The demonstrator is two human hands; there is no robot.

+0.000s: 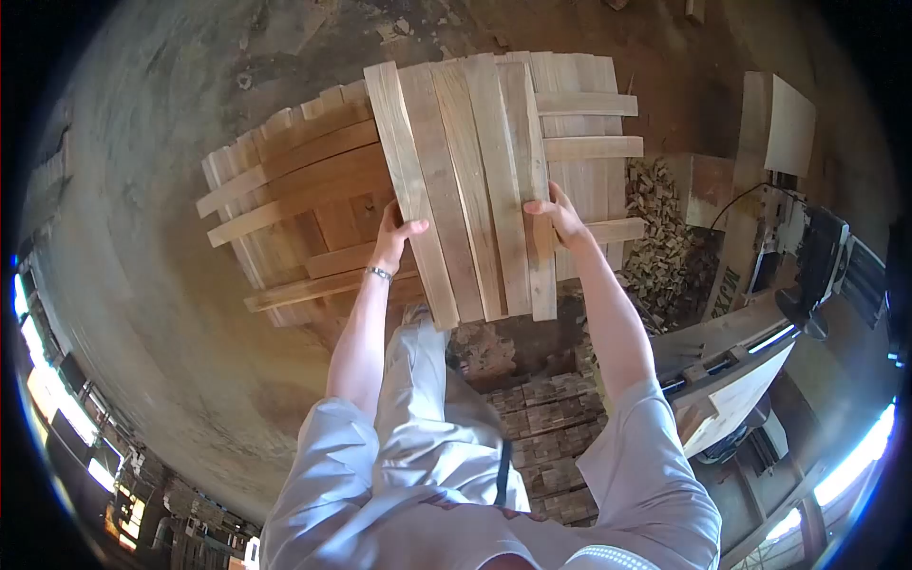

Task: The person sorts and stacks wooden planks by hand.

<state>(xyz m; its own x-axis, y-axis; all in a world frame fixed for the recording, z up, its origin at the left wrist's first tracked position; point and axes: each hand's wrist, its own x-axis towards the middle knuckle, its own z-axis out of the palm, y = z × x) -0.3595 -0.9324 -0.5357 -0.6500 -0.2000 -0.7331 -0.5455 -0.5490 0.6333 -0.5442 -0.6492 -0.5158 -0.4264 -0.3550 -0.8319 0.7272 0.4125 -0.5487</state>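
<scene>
Several pale wooden boards (pixel 475 190) lie side by side in a row, with my hands at its two outer edges. My left hand (pixel 394 237) grips the left edge board, its thumb on top and its fingers hidden underneath. At the opposite edge, my right hand (pixel 559 214) grips the right board in the same way, thumb over the face. Beneath and to the left is a stack of planks (pixel 323 161) with boards laid crosswise on it. Another plank stack (pixel 579 176) with crosswise boards shows on the right.
A heap of small wood offcuts (pixel 655 247) lies right of the stacks. A machine with a bench (pixel 731 351) stands at the right. Rows of stacked wood blocks (pixel 551 427) sit below, near my legs. Bare concrete floor (pixel 190 313) stretches along the left.
</scene>
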